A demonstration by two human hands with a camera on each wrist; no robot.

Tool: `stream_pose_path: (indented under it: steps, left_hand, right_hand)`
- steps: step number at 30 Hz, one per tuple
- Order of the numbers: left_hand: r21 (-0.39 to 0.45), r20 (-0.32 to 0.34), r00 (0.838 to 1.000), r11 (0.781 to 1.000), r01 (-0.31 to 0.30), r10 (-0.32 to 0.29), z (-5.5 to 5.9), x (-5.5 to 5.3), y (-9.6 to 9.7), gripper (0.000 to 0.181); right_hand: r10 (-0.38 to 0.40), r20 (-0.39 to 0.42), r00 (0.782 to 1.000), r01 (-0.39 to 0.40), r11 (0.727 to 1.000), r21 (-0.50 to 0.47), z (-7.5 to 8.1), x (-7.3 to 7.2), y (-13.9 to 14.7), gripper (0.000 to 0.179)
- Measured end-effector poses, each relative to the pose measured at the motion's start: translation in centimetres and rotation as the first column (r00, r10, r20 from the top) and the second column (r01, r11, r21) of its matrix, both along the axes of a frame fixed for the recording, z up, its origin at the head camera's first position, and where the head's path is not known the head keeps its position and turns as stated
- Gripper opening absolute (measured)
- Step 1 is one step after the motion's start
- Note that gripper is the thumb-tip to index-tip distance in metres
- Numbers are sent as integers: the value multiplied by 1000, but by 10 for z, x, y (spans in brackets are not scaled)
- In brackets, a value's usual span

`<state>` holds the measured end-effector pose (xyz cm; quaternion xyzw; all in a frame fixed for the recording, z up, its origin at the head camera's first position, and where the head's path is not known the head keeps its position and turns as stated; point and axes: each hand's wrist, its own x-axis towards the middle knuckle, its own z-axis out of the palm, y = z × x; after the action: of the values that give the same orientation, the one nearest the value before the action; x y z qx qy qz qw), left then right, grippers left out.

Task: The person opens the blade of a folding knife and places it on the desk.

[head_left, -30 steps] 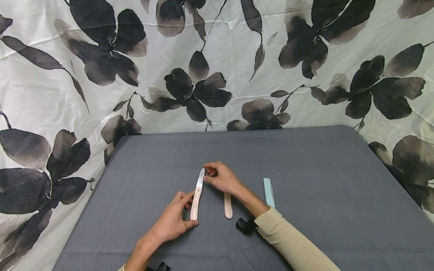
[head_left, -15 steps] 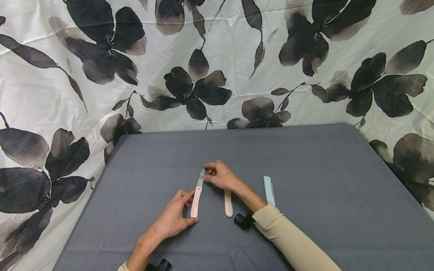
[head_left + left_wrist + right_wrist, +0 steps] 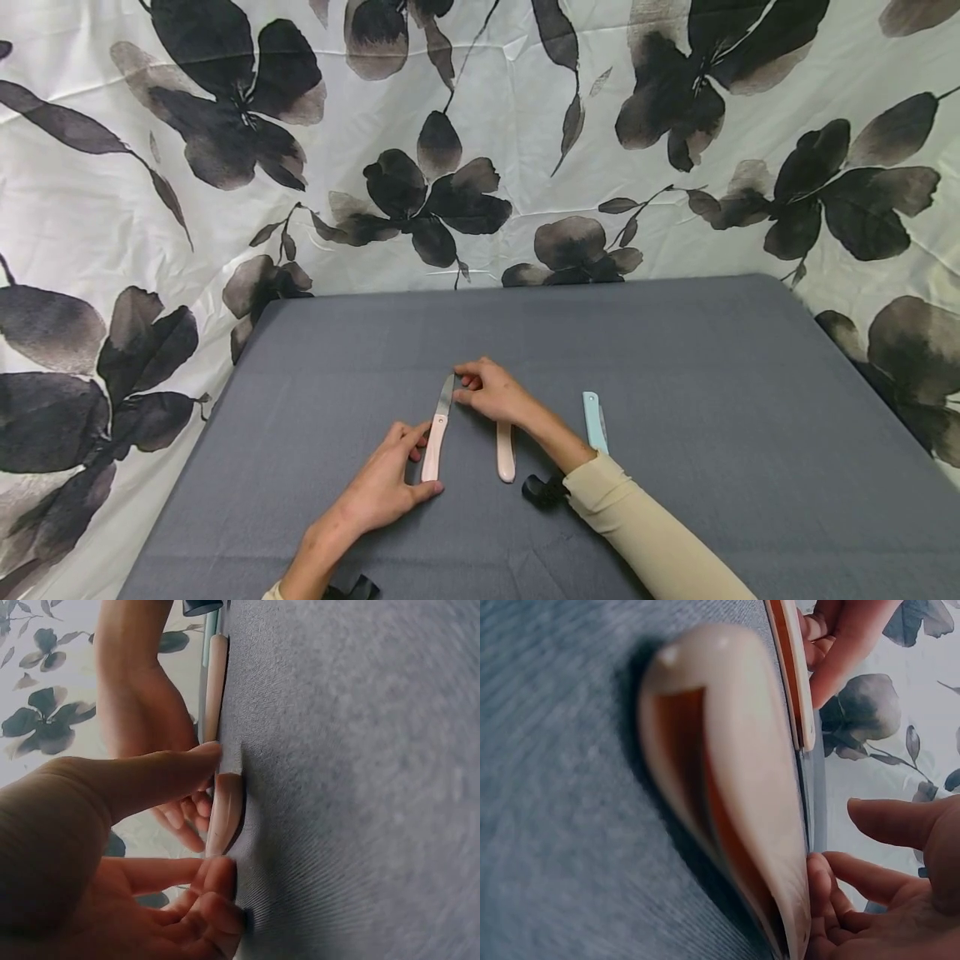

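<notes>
A pale pink folding knife (image 3: 433, 450) lies with its blade (image 3: 445, 396) out, pointing away from me. My left hand (image 3: 382, 483) holds the handle, thumb at the butt and fingertips along its left side near the pivot. In the left wrist view this handle (image 3: 226, 810) shows between thumb and curled fingers. My right hand (image 3: 495, 393) is beside the blade tip, index fingertip near the point. The right wrist view has the right thumb (image 3: 892, 821) standing apart from the fingers, which touch by the blade end. A second pink handle (image 3: 506, 458) lies partly hidden beneath my right wrist.
A light blue folding knife (image 3: 595, 421) lies to the right, partly covered by the right forearm. Black wrist-camera mounts (image 3: 542, 492) sit at both wrists. The grey cloth-covered table (image 3: 712, 375) meets a floral sheet (image 3: 525, 125) at the back.
Both hands stay almost in place around the pink knife. The right hand's fingertips have drawn very slightly to the right at the blade tip.
</notes>
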<state>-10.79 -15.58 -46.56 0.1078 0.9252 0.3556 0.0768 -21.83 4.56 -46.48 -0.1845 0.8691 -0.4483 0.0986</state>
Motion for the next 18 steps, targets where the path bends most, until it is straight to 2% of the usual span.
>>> stream_pose_path:
  steps: [5,9,18]
  left_hand:
    - [41,-73,995,997,-62,64,-2,0,3,75]
    - [58,-135,986,994,-93,100,-2,0,6,69]
    - [88,-237,967,993,-78,97,-2,2,12,58]
  right_hand:
    - [-2,35,999,4,999,-48,2,2,5,35]
    - [-18,14,1000,19,999,-48,5,5,13,31]
    - [-73,-12,997,73,997,33,10,15,34,28]
